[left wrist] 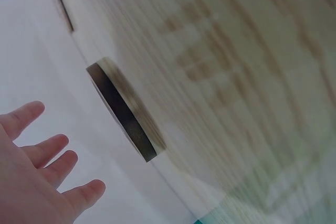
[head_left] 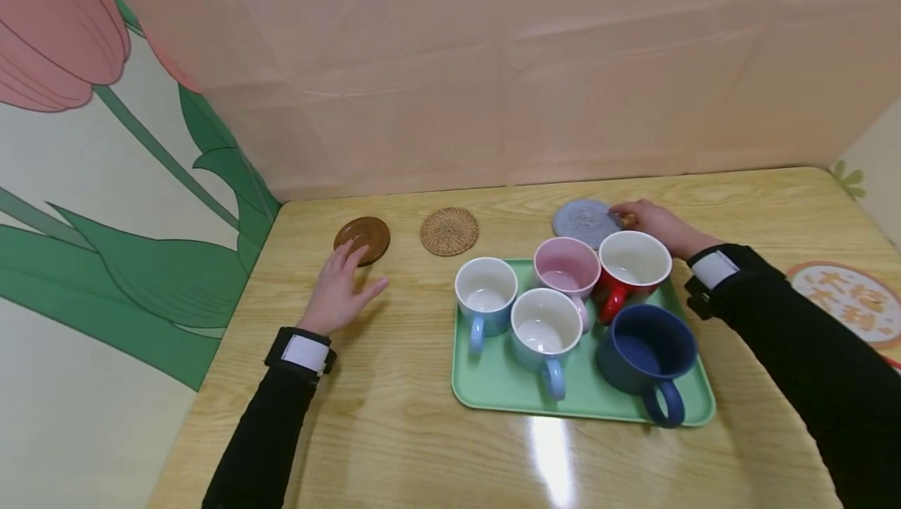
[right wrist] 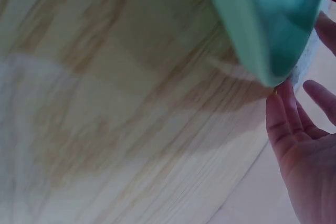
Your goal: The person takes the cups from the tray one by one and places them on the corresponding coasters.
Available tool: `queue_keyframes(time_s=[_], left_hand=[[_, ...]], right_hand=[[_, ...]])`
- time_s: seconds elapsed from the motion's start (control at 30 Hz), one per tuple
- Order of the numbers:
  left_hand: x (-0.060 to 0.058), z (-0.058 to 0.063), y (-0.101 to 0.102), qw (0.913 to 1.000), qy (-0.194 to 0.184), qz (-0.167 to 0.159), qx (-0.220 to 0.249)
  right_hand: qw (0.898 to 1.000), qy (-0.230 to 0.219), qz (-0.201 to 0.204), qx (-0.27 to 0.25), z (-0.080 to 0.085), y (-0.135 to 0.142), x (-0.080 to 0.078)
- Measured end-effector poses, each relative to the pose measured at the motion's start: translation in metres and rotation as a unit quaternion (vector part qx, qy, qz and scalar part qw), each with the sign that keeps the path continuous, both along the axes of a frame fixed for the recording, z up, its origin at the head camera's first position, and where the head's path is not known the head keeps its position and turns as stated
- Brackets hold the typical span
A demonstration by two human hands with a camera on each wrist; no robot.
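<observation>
My left hand (head_left: 336, 295) is spread with its fingers apart, holding nothing, just in front of a round brown wooden coaster (head_left: 373, 234). In the left wrist view that coaster (left wrist: 123, 111) shows edge-on beyond the fingers. At the back, my right hand (head_left: 665, 227) reaches past the red mug (head_left: 632, 267) to the right edge of a round grey coaster (head_left: 580, 221). Its fingertips look to be touching that edge. The right wrist view shows these fingers (right wrist: 289, 114) fairly straight beside the tray's corner, the thumb apart; the tray partly hides the contact.
A green tray (head_left: 486, 396) bears two light blue mugs (head_left: 486, 295), a pink mug (head_left: 566, 267), the red mug and a large navy mug (head_left: 646, 349). A woven coaster (head_left: 449, 231) lies at the back middle. An orange-rimmed round mat (head_left: 848, 302) lies at the right.
</observation>
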State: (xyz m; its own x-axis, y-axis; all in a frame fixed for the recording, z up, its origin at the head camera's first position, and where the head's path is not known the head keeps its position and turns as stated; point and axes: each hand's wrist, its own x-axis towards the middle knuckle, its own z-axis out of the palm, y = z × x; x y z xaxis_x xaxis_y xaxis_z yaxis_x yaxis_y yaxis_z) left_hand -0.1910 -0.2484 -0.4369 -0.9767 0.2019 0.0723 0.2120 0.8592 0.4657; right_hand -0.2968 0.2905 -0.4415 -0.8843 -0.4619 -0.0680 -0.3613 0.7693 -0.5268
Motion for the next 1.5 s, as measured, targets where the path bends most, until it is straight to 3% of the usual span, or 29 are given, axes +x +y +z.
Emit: queue_keyframes(time_s=[0.13,0.27,0.4,0.57,0.83,1.5], left_hand=[[0.000,-0.001,-0.001,1.0000,-0.001,0.002,-0.001],[0.001,-0.001,-0.001,1.0000,-0.004,0.003,-0.002],[0.002,-0.001,-0.001,1.0000,-0.005,0.004,-0.002],[0.004,-0.002,-0.002,1.0000,-0.005,0.006,0.000],[0.006,-0.003,-0.005,0.9999,-0.004,0.010,0.001],[0.007,0.004,-0.005,0.9999,-0.008,0.010,-0.004]], right_hand=[[0.997,-0.042,0.004,-0.068,0.002,-0.004,0.000],[0.987,-0.096,0.006,-0.128,0.006,-0.008,0.002],[0.980,-0.132,0.005,-0.147,0.008,-0.011,0.003],[0.977,-0.145,0.011,-0.156,0.008,-0.011,0.003],[0.961,-0.182,0.020,-0.205,0.007,-0.011,0.002],[0.963,-0.200,0.022,-0.179,0.014,-0.018,0.003]])
